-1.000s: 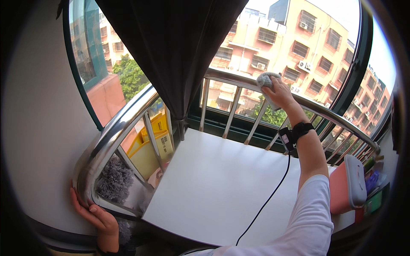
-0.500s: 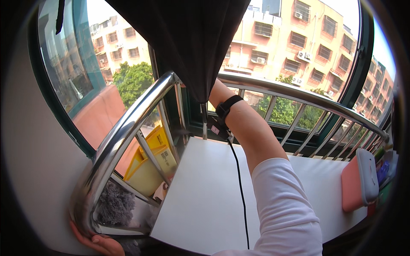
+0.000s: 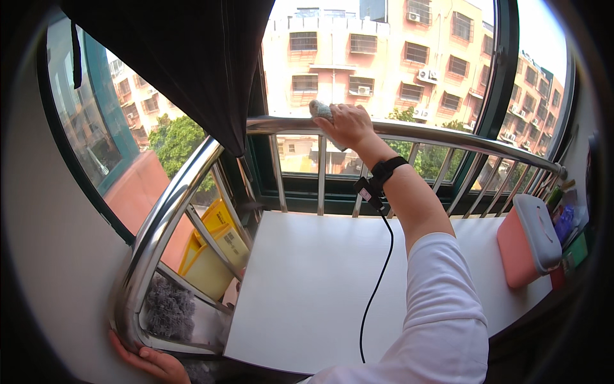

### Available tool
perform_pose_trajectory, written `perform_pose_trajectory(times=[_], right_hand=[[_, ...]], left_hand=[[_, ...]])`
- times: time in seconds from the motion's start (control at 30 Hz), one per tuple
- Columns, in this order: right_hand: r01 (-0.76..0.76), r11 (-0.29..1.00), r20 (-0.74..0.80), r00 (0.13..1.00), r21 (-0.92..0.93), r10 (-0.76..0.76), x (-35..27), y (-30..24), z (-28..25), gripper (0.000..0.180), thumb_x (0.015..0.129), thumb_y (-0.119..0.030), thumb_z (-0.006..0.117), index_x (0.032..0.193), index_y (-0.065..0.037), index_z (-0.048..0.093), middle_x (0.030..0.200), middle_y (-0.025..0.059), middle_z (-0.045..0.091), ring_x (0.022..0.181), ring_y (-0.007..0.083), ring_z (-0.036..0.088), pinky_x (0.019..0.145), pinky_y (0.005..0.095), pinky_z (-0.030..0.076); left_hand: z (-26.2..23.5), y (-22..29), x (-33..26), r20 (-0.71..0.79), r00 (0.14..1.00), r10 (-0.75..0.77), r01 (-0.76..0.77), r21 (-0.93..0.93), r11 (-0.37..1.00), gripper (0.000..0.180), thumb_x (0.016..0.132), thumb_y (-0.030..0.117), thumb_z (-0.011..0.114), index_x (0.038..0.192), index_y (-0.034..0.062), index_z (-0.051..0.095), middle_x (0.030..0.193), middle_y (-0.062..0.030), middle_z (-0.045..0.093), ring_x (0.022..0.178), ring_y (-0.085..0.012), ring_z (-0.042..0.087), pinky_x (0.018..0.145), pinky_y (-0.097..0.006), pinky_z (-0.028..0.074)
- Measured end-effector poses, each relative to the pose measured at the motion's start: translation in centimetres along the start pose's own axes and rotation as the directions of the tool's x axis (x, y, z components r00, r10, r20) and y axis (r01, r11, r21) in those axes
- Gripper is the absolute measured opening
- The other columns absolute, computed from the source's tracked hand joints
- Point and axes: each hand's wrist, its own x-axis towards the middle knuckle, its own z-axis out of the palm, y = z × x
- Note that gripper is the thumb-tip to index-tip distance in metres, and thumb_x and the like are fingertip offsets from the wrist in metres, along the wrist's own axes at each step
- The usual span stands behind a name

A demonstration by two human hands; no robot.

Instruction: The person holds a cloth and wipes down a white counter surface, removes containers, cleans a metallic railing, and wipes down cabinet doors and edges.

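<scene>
Right hand [image 3: 350, 127] is clutching a grey cloth [image 3: 321, 111] on the metal railing [image 3: 441, 136]; left hand [image 3: 155, 363] is loosely cupping its near-left corner.

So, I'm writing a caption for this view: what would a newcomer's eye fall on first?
Probably the right hand, at upper centre, holding a pale grey cloth against the shiny metal rail. Next comes the dark fabric hanging at upper left, then the pink box with a grey lid on the right of the white tabletop.

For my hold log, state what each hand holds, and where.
Right hand: grey cloth, by its bunched middle, against the back rail. Left hand: cupping left rail's lower bend; grip unclear.
</scene>
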Motion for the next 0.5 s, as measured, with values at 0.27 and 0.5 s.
perform_pose_trajectory(times=[0.27, 0.5], right_hand=[[-0.443, 0.882, -0.166, 0.893, -0.164, 0.418, -7.2, 12.9, -3.2, 0.066, 0.094, -0.06, 0.026, 0.119, -0.009, 0.061, 0.118, 0.0174, 0.06, 0.12, 0.0306, 0.05, 0.106, 0.045, 0.025], [-0.462, 0.251, 0.098, 0.609, 0.851, 0.787, -13.8, 24.7, -14.0, 0.073, 0.089, -0.061, 0.047, 0.129, 0.0, 0.048, 0.111, 0.0115, 0.06, 0.096, 0.0216, 0.061, 0.083, 0.0331, 0.048]], left_hand=[[0.2, 0.8, 0.6, 0.132, 0.99, 0.044, -0.015, -0.211, 0.977, 0.05, 0.101, 0.021, 0.022, 0.142, -0.007, 0.017, 0.144, -0.0261, 0.025, 0.133, -0.0354, 0.031, 0.11, -0.043, 0.028], [-1.2, 1.6, 1.1, 0.162, 0.981, 0.104, -0.096, -0.056, 0.994, 0.048, 0.1, 0.018, 0.024, 0.143, -0.0041, 0.019, 0.146, -0.0246, 0.023, 0.136, -0.0371, 0.027, 0.112, -0.045, 0.025]])
